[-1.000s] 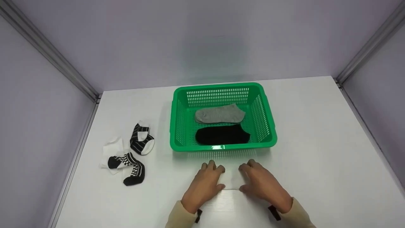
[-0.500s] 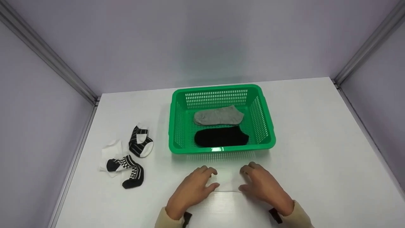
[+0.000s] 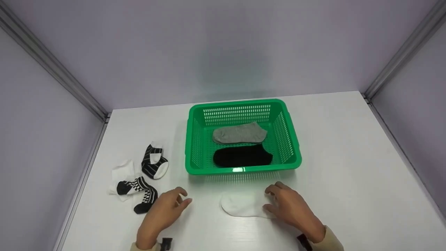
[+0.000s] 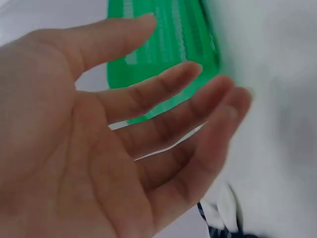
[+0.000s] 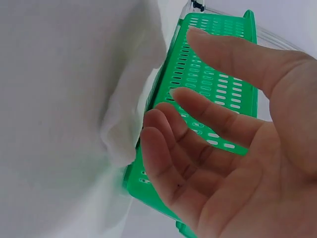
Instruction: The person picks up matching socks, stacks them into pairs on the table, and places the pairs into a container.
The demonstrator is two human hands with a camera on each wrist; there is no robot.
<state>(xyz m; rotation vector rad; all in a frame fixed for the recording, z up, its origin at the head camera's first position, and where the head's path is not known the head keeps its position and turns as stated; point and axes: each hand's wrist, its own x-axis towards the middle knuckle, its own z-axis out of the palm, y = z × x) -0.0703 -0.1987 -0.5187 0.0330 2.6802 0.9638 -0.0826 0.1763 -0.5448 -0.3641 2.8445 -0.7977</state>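
A white sock (image 3: 244,205) lies flat on the table in front of the green basket. My right hand (image 3: 291,209) is over its right end, hiding that part, with fingers loosely bent. In the right wrist view the white sock (image 5: 131,94) is beside the right fingertips, and nothing is pinched. To the left, apart from that sock, my left hand (image 3: 163,212) hovers with relaxed fingers and holds nothing. It is close to a black-and-white checkered sock (image 3: 148,198). The left wrist view shows the left hand (image 4: 129,134) with its palm bare.
The green basket (image 3: 243,171) holds a grey sock (image 3: 240,133) and a black sock (image 3: 243,156), lying side by side. At the left of the table are a black striped sock with white patches (image 3: 152,167) and white socks (image 3: 122,171) under the checkered one. Pale walls enclose the table.
My left hand has left the white sock and moved left toward the patterned socks, uncovering the sock's left end. The right hand has stayed by the sock's right end.
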